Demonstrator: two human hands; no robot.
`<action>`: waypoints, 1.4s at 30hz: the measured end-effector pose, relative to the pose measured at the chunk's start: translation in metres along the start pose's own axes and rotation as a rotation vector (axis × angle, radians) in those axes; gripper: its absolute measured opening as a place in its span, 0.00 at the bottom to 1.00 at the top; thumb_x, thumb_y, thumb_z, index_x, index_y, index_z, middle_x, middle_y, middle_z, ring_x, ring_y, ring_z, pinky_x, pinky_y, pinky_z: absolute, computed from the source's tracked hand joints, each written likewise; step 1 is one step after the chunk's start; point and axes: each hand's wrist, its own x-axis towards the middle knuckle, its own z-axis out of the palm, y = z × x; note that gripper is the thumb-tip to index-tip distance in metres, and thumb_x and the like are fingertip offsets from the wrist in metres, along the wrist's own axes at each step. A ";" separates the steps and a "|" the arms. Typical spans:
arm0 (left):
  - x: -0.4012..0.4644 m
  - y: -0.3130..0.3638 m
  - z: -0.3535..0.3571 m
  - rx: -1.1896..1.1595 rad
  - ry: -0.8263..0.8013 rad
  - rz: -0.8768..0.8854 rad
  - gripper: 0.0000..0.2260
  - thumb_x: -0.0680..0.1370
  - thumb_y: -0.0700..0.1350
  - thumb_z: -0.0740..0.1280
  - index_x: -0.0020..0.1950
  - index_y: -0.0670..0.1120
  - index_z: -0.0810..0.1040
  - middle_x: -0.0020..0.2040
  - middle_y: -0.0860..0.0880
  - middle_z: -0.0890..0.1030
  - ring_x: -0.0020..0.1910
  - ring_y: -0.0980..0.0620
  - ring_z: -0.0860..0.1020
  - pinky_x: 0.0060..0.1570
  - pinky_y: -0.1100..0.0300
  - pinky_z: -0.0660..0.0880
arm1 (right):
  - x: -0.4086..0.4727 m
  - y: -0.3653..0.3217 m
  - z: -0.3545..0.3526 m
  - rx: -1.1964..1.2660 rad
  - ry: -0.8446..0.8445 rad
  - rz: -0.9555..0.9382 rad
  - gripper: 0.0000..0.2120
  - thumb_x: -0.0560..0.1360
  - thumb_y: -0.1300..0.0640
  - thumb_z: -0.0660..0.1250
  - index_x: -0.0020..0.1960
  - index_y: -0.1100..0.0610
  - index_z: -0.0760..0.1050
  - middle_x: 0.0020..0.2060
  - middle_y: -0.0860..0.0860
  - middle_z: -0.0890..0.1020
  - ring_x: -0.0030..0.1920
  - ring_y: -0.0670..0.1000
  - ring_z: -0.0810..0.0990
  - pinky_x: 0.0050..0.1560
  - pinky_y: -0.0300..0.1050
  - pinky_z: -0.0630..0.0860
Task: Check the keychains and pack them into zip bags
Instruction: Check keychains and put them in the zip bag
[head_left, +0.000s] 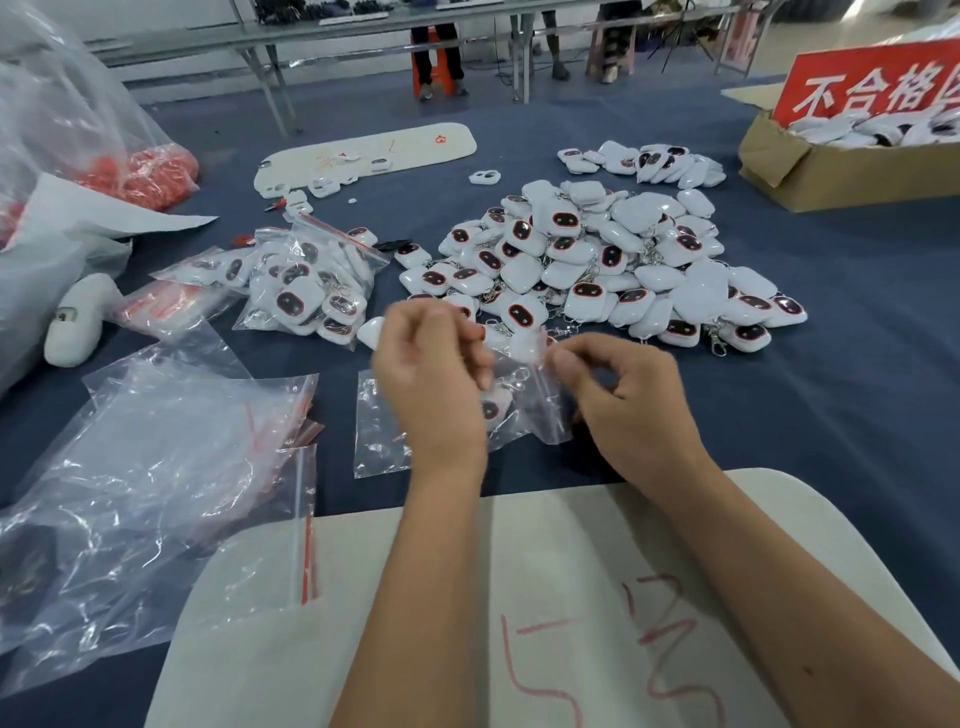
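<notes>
- Clear zip bag (524, 410) is hanging between both hands over the blue table (831, 395), a white keychain (493, 408) sitting inside it.
- Left hand (431, 374) is pinching the bag's top edge; right hand (623, 389) is pinching the opposite side.
- Loose keychains (597, 260) are lying piled just beyond the grip.

- loose keychains (597, 260): one big pile on the table (857, 389), too many to count
- smaller cluster of keychains (649, 161) behind the pile: 1
- filled zip bags (311, 280): at least 2
- zip bag being held (519, 405): 1, with 1 keychain (493, 408) visible inside
- empty zip bags (156, 467): a stack, count unclear
- cardboard box (810, 171): 1
- red sign (872, 83): 1
- hands: 2
</notes>
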 end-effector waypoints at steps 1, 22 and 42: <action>-0.004 -0.005 0.006 0.033 -0.097 -0.040 0.06 0.78 0.36 0.62 0.41 0.43 0.74 0.32 0.47 0.77 0.26 0.51 0.72 0.23 0.62 0.66 | 0.001 0.001 -0.002 -0.092 0.077 -0.024 0.08 0.82 0.60 0.67 0.49 0.53 0.85 0.42 0.44 0.86 0.45 0.47 0.82 0.50 0.46 0.77; -0.006 -0.023 0.002 0.718 -0.171 -0.077 0.04 0.79 0.44 0.69 0.43 0.49 0.79 0.40 0.48 0.83 0.40 0.42 0.83 0.47 0.42 0.81 | 0.006 0.002 -0.008 0.053 -0.166 0.014 0.28 0.73 0.70 0.75 0.68 0.49 0.78 0.52 0.44 0.86 0.56 0.46 0.84 0.57 0.41 0.81; -0.004 -0.030 0.000 0.551 -0.325 -0.080 0.09 0.74 0.41 0.78 0.52 0.49 0.84 0.45 0.53 0.84 0.41 0.55 0.83 0.49 0.53 0.84 | 0.011 0.005 -0.007 0.430 0.022 0.250 0.10 0.84 0.62 0.66 0.57 0.53 0.85 0.41 0.50 0.87 0.37 0.48 0.84 0.35 0.39 0.80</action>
